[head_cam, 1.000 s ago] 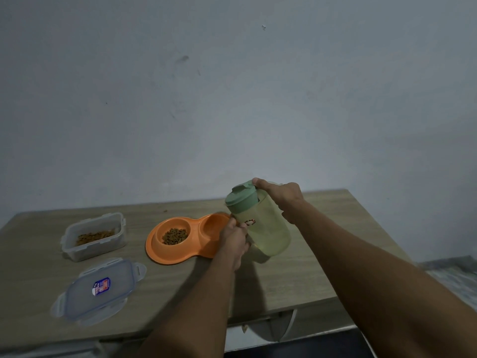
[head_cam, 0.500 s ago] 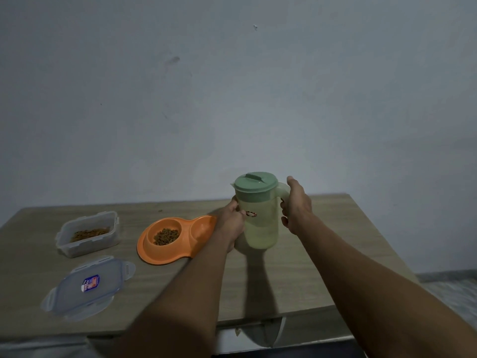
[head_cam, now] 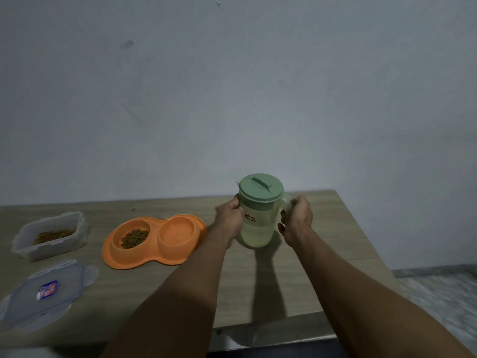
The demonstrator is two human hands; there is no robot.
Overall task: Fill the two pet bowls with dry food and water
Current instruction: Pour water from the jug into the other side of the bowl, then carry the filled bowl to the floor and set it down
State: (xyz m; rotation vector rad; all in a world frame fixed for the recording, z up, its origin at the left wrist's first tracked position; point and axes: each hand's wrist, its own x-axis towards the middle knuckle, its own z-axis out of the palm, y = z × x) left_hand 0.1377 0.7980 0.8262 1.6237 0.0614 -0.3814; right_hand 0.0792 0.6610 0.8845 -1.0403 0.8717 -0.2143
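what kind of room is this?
Probably a home, maybe a utility corner: a bare painted wall, a plain wooden table, an orange pet feeder and a tub of kibble.

Orange double bowl (head_cam: 154, 241), kibble left, perhaps water right

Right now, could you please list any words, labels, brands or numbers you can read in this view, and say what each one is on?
No text is legible.
Sticker on the clear container lid: blue, red and white, print too blurred to read.
Small round sticker on the pitcher: red and white, too small to read.
Orange double pet bowl, food container: no markings visible.
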